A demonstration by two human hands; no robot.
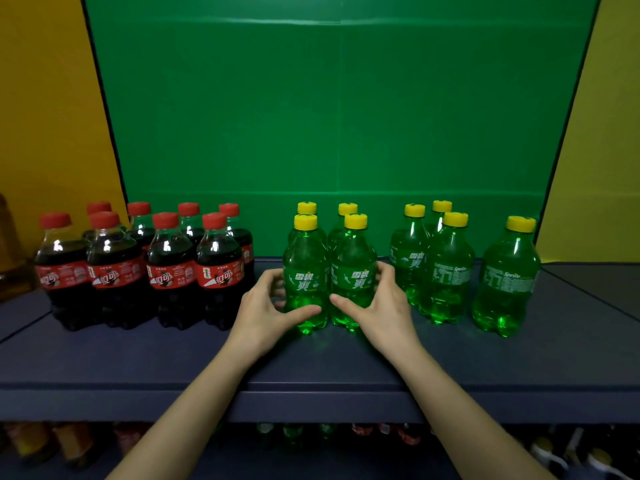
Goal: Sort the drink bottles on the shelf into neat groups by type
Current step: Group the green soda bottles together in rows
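On the shelf (pixel 311 368), the left hand (pixel 259 306) curls round the front-left green bottle (pixel 304 258) and the right hand (pixel 381 303) round the front-right green bottle (pixel 353 258); both stand upright, close side by side. Rear green bottles (pixel 306 208) stand just behind. Four loose green bottles (pixel 446 271) stand apart to the right, nearer the right hand, so I judge the gathering goes that way; cola bottles (pixel 166 268) are grouped left

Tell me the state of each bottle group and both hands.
Cola bottles: capped, upright, packed together at left.
Centre Sprite bottles: four, upright, gripped from both sides.
Right Sprite bottles: three, upright, loosely clustered.
Lone Sprite bottle: upright, apart, far right.
Left hand: grips centre Sprite bottles.
Right hand: grips centre Sprite bottles.
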